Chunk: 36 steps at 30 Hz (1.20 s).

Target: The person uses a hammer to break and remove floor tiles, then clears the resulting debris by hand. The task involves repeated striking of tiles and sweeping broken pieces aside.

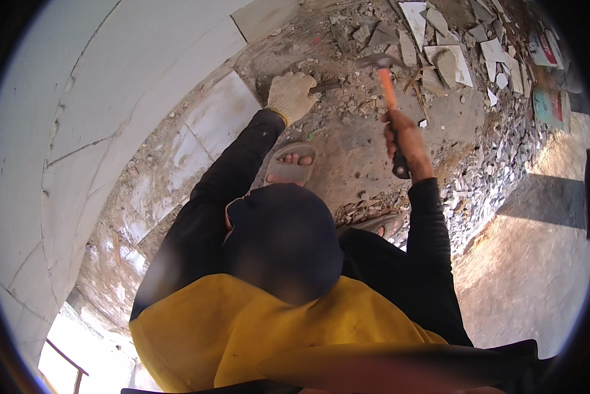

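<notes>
My left hand (292, 96), in a cream work glove with a yellow cuff, is closed round a dark metal chisel (326, 87). The chisel sticks out to the right, low over the rubble, and the glove hides the rest of it. Bare and closed, my right hand (408, 141) grips the black handle of a hammer (387, 90) with an orange shaft. The hammer's dark head is raised to the right of the chisel, apart from it and slightly blurred. Just left of my gloved hand lies a pale floor tile (224, 108).
Broken tile pieces (447, 64) are heaped at the far right, with small rubble (485, 197) along the right side. A cracked white wall (111, 85) curves along the left. My sandalled foot (291, 164) is close below the gloved hand. Printed cartons (550, 108) lie at the right edge.
</notes>
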Motion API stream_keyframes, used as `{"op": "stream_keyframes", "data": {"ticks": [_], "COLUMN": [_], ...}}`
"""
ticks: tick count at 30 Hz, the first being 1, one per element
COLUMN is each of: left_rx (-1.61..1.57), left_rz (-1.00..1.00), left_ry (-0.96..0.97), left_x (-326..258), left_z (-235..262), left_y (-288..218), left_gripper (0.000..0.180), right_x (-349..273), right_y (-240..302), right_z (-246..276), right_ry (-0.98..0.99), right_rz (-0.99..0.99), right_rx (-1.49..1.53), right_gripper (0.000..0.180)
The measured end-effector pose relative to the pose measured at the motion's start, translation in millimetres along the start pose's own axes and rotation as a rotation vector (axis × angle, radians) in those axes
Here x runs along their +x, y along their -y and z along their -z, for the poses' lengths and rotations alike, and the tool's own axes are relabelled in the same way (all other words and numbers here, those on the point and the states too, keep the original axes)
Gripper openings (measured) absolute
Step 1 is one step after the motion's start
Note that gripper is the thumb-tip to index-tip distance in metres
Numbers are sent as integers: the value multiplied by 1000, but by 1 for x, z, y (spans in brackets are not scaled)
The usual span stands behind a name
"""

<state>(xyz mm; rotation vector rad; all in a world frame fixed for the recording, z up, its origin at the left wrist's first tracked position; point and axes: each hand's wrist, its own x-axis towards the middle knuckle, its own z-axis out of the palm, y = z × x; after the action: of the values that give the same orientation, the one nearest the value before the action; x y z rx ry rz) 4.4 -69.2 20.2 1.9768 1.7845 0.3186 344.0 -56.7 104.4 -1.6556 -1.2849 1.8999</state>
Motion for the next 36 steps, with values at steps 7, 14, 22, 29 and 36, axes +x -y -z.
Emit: {"op": "stream_keyframes", "data": {"ticks": [7,14,22,29,36], "left_rx": [1,52,43,50,164], "left_rz": [32,30,33,32,-156], "left_ry": [-57,-103,-119,-115,-49], "left_x": [-6,-17,-17,-29,-66], "left_z": [-3,0,-3,9,12], "left_y": [-1,2,5,-2,1], "left_gripper": [31,24,26,42,42], "right_x": [19,6,5,-4,-7], "right_y": [33,-44,-3,-43,-16], "right_z": [25,-33,32,-69,-41], "right_ry": [-810,-48,-684,-48,-200], "right_rz": [156,-323,-65,-323,-301], "right_rx": [633,142,471,180,197], "right_gripper": [47,49,41,45,47]}}
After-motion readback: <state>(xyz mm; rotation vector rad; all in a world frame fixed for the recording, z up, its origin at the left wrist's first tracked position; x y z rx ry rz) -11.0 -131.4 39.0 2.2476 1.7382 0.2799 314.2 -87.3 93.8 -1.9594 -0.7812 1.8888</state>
